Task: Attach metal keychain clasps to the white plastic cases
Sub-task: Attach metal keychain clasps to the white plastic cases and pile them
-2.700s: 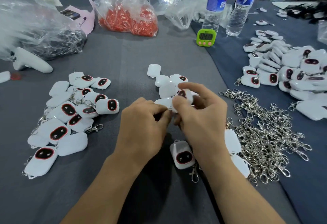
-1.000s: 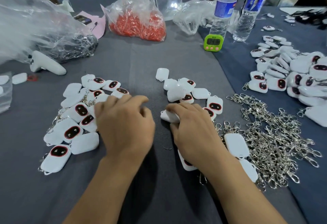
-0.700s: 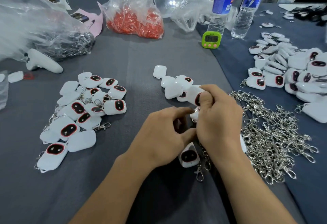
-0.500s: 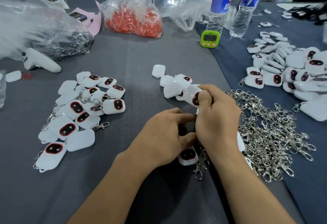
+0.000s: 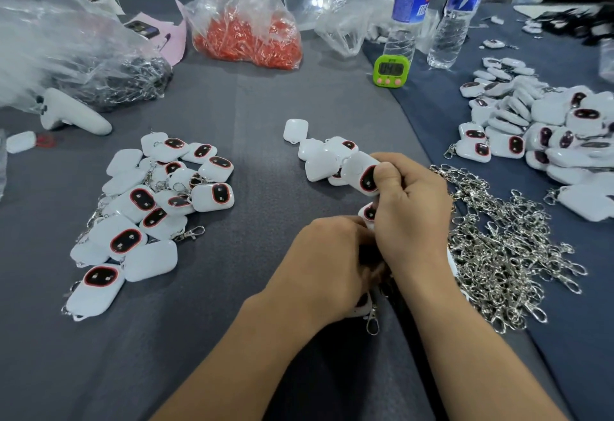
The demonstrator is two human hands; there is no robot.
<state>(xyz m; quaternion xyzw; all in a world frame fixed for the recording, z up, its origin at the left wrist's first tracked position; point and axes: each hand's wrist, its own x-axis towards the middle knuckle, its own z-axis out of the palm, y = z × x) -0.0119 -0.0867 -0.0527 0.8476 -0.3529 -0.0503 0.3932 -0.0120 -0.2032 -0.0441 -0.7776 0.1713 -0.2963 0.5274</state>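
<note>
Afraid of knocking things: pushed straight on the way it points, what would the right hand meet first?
Likely the cluster of white cases just beyond the case the right hand holds; depth unclear.

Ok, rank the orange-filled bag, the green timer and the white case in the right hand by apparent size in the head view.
1. orange-filled bag, clearly largest.
2-3. white case in the right hand and green timer: alike in size; the case is nearer, so unranked.

The small green digital timer (image 5: 391, 70) on the bench showed "04" on its display; the following digits were too blurred to read. White print on the blue labels of the two clear plastic water bottles (image 5: 410, 12) behind it was illegible.
</note>
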